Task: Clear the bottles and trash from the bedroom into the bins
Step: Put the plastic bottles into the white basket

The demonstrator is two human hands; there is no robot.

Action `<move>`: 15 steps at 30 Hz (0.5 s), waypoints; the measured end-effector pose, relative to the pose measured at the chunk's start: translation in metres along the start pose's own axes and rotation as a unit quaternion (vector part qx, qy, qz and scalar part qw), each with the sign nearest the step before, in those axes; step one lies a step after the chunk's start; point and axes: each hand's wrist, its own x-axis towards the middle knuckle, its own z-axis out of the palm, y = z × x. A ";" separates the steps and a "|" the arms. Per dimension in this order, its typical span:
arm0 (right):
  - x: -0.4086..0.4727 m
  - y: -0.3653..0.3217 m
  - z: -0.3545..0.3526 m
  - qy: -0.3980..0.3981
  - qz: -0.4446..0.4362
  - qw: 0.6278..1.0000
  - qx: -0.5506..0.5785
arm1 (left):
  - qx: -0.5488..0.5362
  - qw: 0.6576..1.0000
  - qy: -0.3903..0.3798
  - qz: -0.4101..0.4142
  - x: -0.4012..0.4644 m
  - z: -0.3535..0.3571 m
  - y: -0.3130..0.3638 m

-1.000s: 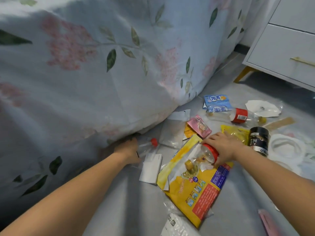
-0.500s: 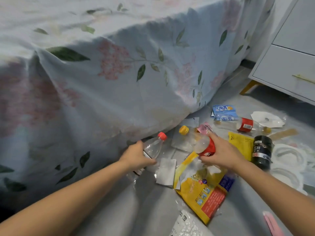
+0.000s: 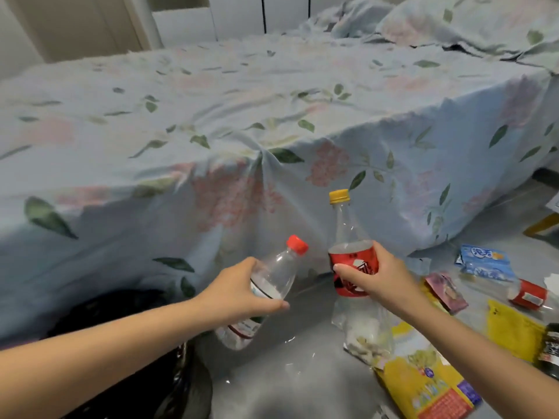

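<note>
Head view: left hand (image 3: 242,290) grips a clear bottle with a red cap (image 3: 266,293) round its middle, bottle tilted, cap up and toward the bed (image 3: 272,116). Right hand (image 3: 373,275) grips a clear bottle with a yellow cap (image 3: 348,237) by its red label, held near upright. Both bottles are lifted off the floor (image 3: 287,373), just in front of the bed's hanging floral sheet, caps near each other but apart. A black bin bag (image 3: 127,358) sits low left against the bed side, below the left forearm. Trash lies on the floor right of the bed corner: a yellow snack bag (image 3: 429,385) under the right forearm, a clear plastic bag (image 3: 363,331) just below the right-hand bottle, a blue packet (image 3: 484,261) closest to the bed, a pink wrapper (image 3: 446,293), another red-labelled bottle lying down (image 3: 526,296), a yellow wrapper (image 3: 511,328), and a dark can (only partly in frame) (image 3: 549,349).
</note>
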 end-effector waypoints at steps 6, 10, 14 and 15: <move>-0.003 -0.104 0.057 -0.082 -0.061 0.991 0.087 | -0.065 0.989 0.114 -0.064 -0.068 -0.073 -0.052; -0.013 -0.162 0.124 -0.144 -0.076 0.979 0.121 | -0.100 0.977 0.152 -0.113 -0.119 -0.119 -0.104; -0.036 -0.215 0.214 -0.222 -0.080 0.961 0.145 | -0.151 0.943 0.252 -0.157 -0.180 -0.162 -0.172; -0.042 -0.226 0.235 -0.236 -0.082 0.958 0.144 | -0.166 0.933 0.274 -0.166 -0.195 -0.169 -0.189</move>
